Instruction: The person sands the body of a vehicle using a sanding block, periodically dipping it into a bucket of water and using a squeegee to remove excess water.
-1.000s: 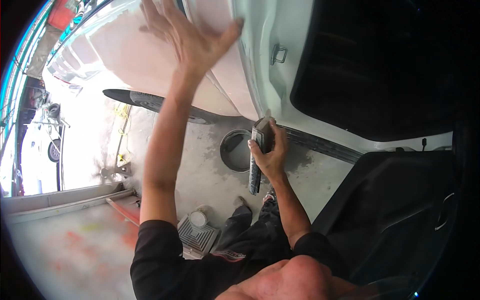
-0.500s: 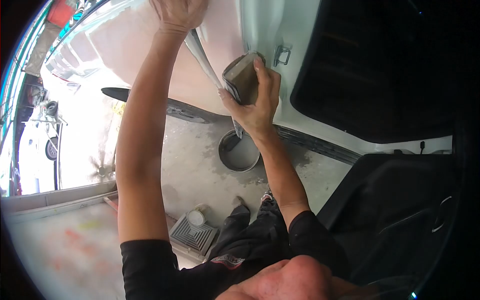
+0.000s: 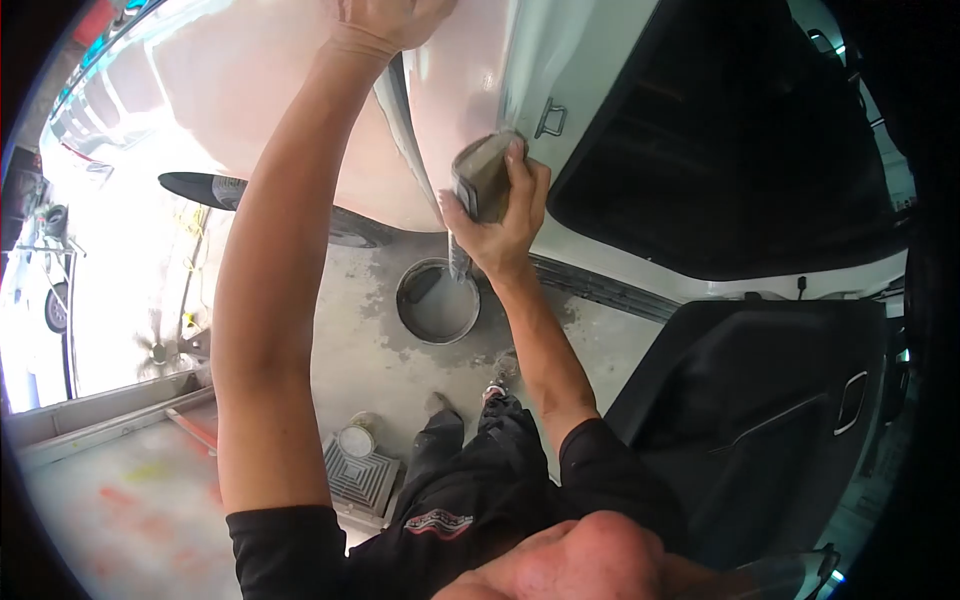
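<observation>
My right hand (image 3: 505, 225) is closed around a grey-brown sanding block (image 3: 485, 180), thumb on one side and fingers on the other. It is beside the pale, pinkish-white car body panel (image 3: 330, 130), near the panel's edge and the door opening; contact cannot be made out. My left hand (image 3: 395, 20) reaches up to the panel at the top of the view. Its fingers are cut off by the frame, so their grip is hidden. Below my right hand, a round dark bucket (image 3: 438, 335) of cloudy grey liquid stands on the floor, with a dark piece inside.
An open car door with a black inner panel (image 3: 760, 390) is at the right. A metal door striker (image 3: 550, 118) sticks out of the frame. Near my feet, a small container (image 3: 356, 440) stands on a square grille (image 3: 362, 480). Wet patches mark the concrete floor (image 3: 370, 300).
The view has shifted, so the bucket and floor things appear further left. My right hand still holds the sanding block, slightly lower in view. My left hand stays up at the panel.
</observation>
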`<action>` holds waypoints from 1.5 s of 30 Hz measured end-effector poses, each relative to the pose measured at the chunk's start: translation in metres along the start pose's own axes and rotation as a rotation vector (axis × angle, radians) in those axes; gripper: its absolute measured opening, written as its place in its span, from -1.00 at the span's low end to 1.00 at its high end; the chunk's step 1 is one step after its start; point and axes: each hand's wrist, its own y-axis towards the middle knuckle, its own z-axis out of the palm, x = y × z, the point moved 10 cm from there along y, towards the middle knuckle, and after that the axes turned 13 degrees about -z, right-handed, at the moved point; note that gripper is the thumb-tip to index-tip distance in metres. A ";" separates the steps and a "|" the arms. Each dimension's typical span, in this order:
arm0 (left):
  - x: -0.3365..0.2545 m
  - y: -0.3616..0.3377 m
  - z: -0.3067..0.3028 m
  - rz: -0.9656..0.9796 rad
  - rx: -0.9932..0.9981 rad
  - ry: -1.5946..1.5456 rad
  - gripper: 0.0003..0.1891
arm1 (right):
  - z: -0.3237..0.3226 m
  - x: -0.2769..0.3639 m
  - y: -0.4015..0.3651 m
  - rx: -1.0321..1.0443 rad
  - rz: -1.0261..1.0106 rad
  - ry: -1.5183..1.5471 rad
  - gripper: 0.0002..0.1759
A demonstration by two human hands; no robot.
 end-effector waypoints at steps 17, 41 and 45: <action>0.005 0.001 -0.018 -0.127 -0.067 -0.143 -0.37 | 0.007 0.018 0.049 0.074 -0.072 -0.234 -0.08; 0.001 0.005 -0.013 -0.072 -0.072 -0.137 -0.43 | 0.006 0.017 0.071 0.061 -0.087 -0.235 -0.06; 0.003 0.002 -0.012 -0.055 -0.093 -0.124 -0.42 | 0.006 0.020 0.051 0.054 -0.078 -0.222 -0.06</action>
